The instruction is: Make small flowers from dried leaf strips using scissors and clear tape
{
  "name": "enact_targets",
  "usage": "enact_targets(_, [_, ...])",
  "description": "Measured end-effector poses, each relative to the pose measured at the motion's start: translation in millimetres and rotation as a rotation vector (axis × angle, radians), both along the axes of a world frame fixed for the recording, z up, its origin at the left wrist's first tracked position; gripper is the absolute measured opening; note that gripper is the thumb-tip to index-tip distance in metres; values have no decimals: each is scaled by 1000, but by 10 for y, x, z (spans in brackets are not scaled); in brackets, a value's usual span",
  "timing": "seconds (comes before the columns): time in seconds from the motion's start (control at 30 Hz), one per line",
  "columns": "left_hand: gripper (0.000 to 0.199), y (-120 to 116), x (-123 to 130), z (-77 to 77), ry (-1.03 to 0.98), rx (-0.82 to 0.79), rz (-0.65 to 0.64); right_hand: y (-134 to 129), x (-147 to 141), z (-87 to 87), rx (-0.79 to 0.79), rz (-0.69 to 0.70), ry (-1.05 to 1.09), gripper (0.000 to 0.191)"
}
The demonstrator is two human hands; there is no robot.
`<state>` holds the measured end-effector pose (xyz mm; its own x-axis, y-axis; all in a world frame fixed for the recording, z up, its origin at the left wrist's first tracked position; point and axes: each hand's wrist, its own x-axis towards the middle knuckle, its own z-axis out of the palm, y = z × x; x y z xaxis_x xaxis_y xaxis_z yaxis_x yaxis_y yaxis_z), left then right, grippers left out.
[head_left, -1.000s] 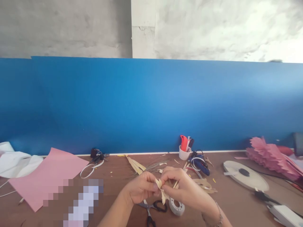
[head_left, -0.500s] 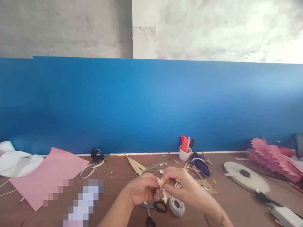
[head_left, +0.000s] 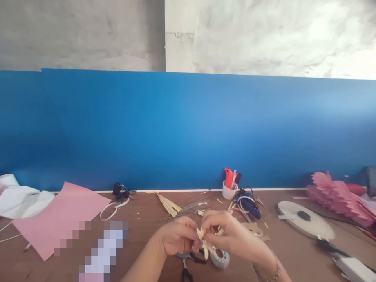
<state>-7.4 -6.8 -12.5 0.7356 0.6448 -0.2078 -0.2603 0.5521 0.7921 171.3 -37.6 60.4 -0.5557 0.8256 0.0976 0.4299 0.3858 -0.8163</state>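
Centrally, the left hand and right hand pinch a pale petal-like piece between their fingers, above the counter. Scissors and a tape roll lie just below, partly hidden by the hands and the piece. Beyond stand a white cup of pens, a blue tool with coiled cable, and dry strips. Pink paper occupies the left; a pale disc lies right. Bare counter separates paper from left forearm; a blue partition bounds the far edge.
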Motion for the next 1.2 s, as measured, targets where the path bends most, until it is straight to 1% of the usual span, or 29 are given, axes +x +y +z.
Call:
enact_targets(0.2, [25,0,-4,2,15,54,24,7,0,-11,2,-17,-14,16])
enact_targets(0.3, [26,-8,-10,26,9,78,50,0,-2,11,-1,-46,50,15])
enact_targets(0.47, [24,-17,-15,45,13,85,63,-18,-21,9,23,-32,116,9])
enact_targets(0.63, [29,-40,-20,49,5,93,93,-21,-73,-17,-41,-102,130,9])
enact_targets(0.77, [34,-51,-14,83,-26,120,149,9,-89,-28,-34,-112,183,10])
enact_targets(0.83, [34,-37,4,112,-73,147,232,37,-81,-42,27,-183,242,12])
enact_targets(0.87, [34,-27,18,129,-102,166,305,51,-77,-51,76,-246,267,14])
enact_targets(0.9, [32,-17,34,145,-131,192,399,63,-75,-62,138,-318,284,15])
enact_targets(0.97, [29,-5,72,175,-166,259,627,76,-90,-87,291,-442,286,11])
enact_targets(1.0, [27,-7,91,187,-163,295,741,76,-110,-103,372,-468,272,9])
enact_targets(1.07, [24,-28,131,202,-125,363,921,63,-178,-146,539,-455,234,11])
enact_targets(1.13, [23,-68,169,206,-67,417,1034,40,-266,-206,699,-428,194,12])
enact_targets(1.2, [22,-116,205,205,-7,460,1104,15,-347,-274,874,-469,160,10])
